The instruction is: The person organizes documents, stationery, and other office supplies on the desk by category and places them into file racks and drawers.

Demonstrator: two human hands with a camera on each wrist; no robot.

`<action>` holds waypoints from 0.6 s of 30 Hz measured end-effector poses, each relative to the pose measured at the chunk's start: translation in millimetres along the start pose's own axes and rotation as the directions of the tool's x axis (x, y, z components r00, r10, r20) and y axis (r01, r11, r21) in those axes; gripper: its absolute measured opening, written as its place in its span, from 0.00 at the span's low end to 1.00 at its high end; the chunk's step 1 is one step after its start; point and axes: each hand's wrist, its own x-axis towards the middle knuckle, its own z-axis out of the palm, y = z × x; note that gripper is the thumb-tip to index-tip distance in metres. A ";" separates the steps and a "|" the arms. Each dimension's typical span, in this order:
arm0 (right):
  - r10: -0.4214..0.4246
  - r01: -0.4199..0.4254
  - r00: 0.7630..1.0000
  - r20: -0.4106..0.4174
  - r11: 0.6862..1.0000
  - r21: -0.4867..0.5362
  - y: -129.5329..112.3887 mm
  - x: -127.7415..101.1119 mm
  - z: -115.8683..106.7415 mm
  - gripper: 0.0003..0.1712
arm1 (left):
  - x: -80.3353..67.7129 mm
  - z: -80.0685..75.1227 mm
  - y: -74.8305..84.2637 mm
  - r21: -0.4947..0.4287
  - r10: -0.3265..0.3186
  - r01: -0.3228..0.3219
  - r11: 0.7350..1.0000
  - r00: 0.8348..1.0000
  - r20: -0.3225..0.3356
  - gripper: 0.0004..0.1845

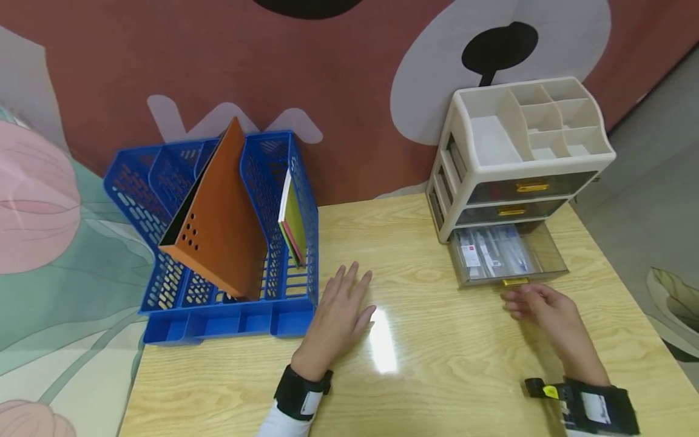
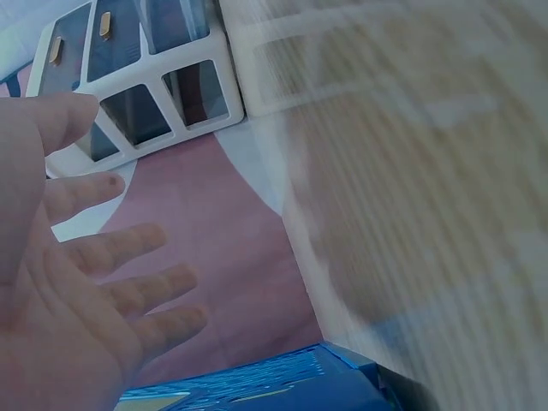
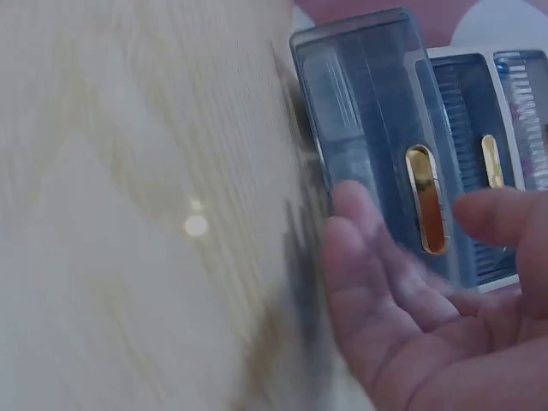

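Observation:
My right hand (image 1: 546, 306) is just in front of the pulled-out bottom drawer (image 1: 551, 261) of a white desktop organizer (image 1: 474, 152). In the right wrist view, its thumb and fingers are apart on either side of the drawer's gold handle (image 3: 426, 199), with a gap to it. Clear packets (image 1: 494, 252) with small labels lie inside the drawer. The left hand (image 1: 335, 321), fingers spread, is over the table beside a blue file rack (image 1: 218, 325) and holds nothing. In the left wrist view, its palm and fingers (image 2: 145, 244) show bare.
An orange folder (image 1: 224, 224) leans in the blue rack, with thin notebooks (image 1: 292, 224) in its right slot. Two shut drawers with gold handles (image 1: 532, 187) are above the open one. A patterned cloth (image 1: 360, 79) stands behind the wood-grain table (image 1: 420, 364).

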 end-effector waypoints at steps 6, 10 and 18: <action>0.033 -0.053 0.998 0.047 0.836 0.546 7.4 5.3 2.6 0.07 | -0.7 -0.7 0.0 -0.009 -0.011 0.011 1.000 1.000 0.011 0.33; 0.082 -0.153 0.988 0.130 0.631 0.761 5.5 3.7 1.4 0.08 | -1.6 -1.3 -0.6 0.002 -0.007 0.007 1.000 1.000 0.022 0.34; 0.071 -0.139 0.990 0.120 0.489 0.861 2.9 8.4 10.7 0.14 | -3.0 -2.1 -3.5 0.045 0.037 -0.038 0.998 0.999 0.035 0.36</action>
